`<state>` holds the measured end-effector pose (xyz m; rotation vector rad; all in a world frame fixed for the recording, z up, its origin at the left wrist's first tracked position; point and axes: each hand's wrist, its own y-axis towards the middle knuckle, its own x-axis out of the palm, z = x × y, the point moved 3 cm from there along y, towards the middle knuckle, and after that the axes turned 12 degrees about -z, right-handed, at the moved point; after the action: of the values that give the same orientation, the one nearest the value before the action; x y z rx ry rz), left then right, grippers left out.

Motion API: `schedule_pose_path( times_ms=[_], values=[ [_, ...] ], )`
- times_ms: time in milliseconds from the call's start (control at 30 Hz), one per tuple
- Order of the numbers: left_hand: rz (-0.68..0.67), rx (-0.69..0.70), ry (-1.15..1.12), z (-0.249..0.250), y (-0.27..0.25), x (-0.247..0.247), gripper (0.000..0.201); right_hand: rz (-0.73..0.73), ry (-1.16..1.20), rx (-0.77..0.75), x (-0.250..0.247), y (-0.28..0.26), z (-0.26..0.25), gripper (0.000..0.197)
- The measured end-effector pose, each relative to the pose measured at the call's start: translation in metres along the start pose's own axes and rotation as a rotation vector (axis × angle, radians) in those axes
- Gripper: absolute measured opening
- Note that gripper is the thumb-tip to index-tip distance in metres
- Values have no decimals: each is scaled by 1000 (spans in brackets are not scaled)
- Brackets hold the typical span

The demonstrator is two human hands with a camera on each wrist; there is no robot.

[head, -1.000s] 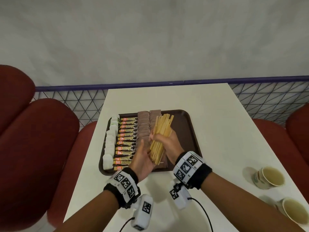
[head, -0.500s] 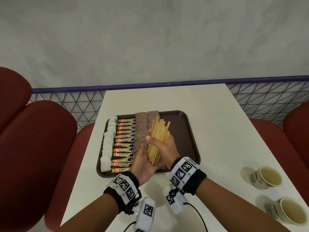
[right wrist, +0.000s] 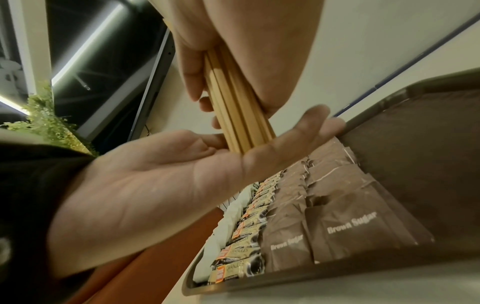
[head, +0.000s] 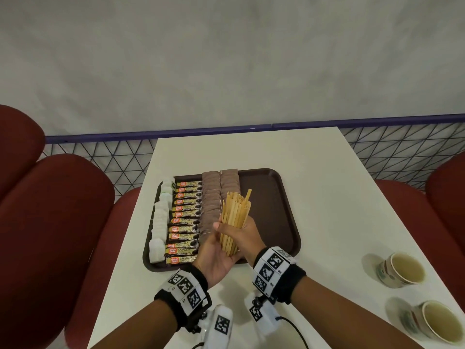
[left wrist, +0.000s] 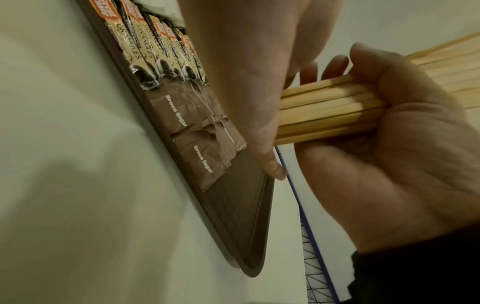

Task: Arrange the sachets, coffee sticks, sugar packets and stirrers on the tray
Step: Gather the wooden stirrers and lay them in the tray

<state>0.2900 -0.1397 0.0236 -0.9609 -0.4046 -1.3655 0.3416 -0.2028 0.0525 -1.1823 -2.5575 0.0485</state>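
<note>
My right hand (head: 249, 234) grips a bundle of wooden stirrers (head: 235, 217) upright over the brown tray (head: 274, 210). One stick pokes out above the others. My left hand (head: 216, 255) is held flat, palm against the bundle's lower ends. The right wrist view shows the stirrers (right wrist: 239, 115) butting on that open palm (right wrist: 161, 185). In the left wrist view the right hand (left wrist: 389, 164) wraps the stirrers (left wrist: 324, 111). On the tray lie a column of white sachets (head: 159, 222), a column of coffee sticks (head: 186, 217) and two columns of brown sugar packets (head: 211, 197).
The tray's right half is bare. Two paper cups (head: 402, 270) (head: 437, 321) with liquid stand at the white table's (head: 339, 197) near right. Red chairs (head: 50, 222) flank the table, and a blue railing (head: 251, 128) runs behind it.
The fanned stirrers have drawn into a tighter, more upright bundle, with the left palm staying against their lower ends. Both hands have stayed over the tray's near middle.
</note>
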Motion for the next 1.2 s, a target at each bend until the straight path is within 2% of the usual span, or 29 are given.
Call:
schedule_pose_path(
  times_ms=[133, 200, 300, 367, 467, 500, 533, 633, 700, 800, 867, 933, 1000, 1067, 1200],
  values=[
    [52, -71, 179, 1, 0, -7, 48, 25, -99, 7, -9, 5, -4, 11],
    [100, -51, 337, 15, 0, -8, 54, 9, -171, -6, -15, 6, -7, 14],
    [138, 126, 648, 56, -3, 9, 51, -28, -314, 5, -26, 5, -7, 29],
    [103, 271, 950, 80, -6, 34, 46, -39, -392, 28, -33, 3, -3, 34],
    [69, 494, 1322, 95, -6, 62, 47, -38, -493, 54, -38, 1, 3, 32],
    [53, 521, 1431, 93, -4, 67, 50, -34, -517, 50, -38, 1, 3, 28],
    [32, 500, 1544, 88, 0, 66, 51, -28, -532, 44, -37, 1, 3, 24],
    [-62, 278, 1818, 67, 12, 53, 52, -26, -536, 34, -33, 3, 2, 21],
    [-75, 277, 1824, 63, 15, 46, 56, -21, -536, 38, -33, 3, 2, 28],
    [-52, 355, 1665, 64, 12, 49, 53, -28, -514, 49, -35, 4, 3, 30],
    [-82, 270, 1638, 60, 9, 49, 50, -50, -503, 47, -34, 3, 5, 30],
    [-101, 246, 1542, 60, 7, 48, 48, -57, -450, 60, -32, 2, 6, 29],
    [-50, 304, 1393, 64, 4, 44, 48, -39, -344, 67, -33, 1, 4, 22],
    [47, 304, 1256, 67, 1, 32, 50, 21, -254, 69, -37, 3, -4, 17],
    [156, 125, 1098, 54, -1, 2, 57, 145, 35, 36, -48, 12, -22, 12]
  ],
)
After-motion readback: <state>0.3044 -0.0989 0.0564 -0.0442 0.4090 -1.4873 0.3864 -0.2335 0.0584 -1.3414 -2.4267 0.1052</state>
